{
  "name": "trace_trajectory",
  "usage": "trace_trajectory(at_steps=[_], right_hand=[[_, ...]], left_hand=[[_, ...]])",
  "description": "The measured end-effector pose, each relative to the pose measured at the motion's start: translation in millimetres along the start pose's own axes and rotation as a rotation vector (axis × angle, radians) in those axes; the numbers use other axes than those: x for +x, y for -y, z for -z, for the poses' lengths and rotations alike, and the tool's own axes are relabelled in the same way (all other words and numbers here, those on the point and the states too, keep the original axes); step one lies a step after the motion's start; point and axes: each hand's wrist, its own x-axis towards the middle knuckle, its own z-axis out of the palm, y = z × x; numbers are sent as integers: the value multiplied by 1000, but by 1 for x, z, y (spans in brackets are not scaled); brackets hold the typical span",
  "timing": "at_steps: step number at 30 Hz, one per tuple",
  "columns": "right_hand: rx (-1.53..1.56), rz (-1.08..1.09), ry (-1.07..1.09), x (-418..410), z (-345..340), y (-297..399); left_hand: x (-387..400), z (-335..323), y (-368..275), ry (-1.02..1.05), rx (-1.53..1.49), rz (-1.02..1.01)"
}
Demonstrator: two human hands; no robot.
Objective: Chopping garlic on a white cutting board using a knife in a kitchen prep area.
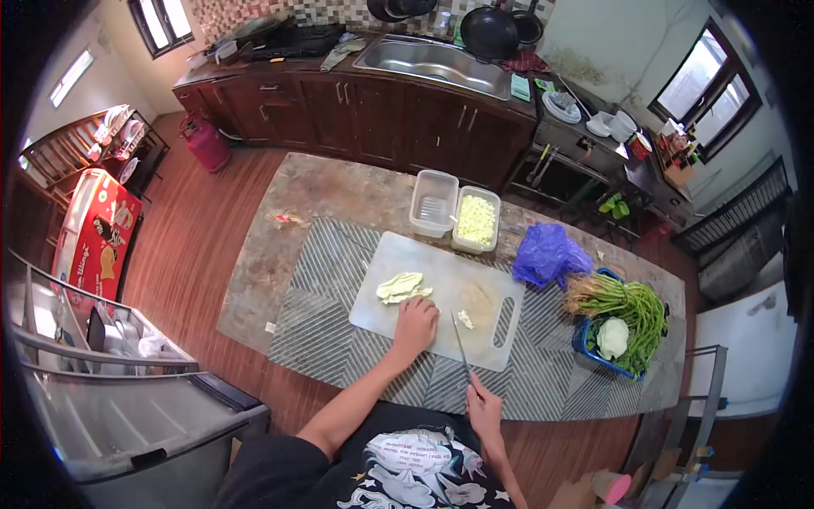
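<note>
A stack of pale cabbage leaves [402,288] lies on the left half of a white plastic cutting board [439,264]. At the near edge of the leaves is my left hand [416,323], its fingers curled down; whether they grip the leaves is unclear. My right hand [484,406] grips a kitchen knife [459,337] by its handle, below the board's near edge. The blade points away from me over the board, apart from the leaves. Just right of the blade's tip sits a small heap of chopped cabbage [466,319].
Beyond the board stand an empty clear plastic container [434,202] and a container of chopped cabbage [475,219]. To the right are a purple plastic bag [550,254] and a blue basket [588,347] holding leafy greens [636,312] and a pale cabbage [612,338].
</note>
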Motion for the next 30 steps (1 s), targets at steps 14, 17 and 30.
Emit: trace_trajectory(at_steps=[14,17,30], right_hand=[[-150,66,-214,4,-75,72],[-155,156,-279,8,-82,67],[-299,57,-316,44,-106,86]], left_hand=[[10,3,31,65,-340,-244],[7,2,27,65,-352,-245],[2,-3,32,8,-479,-140]])
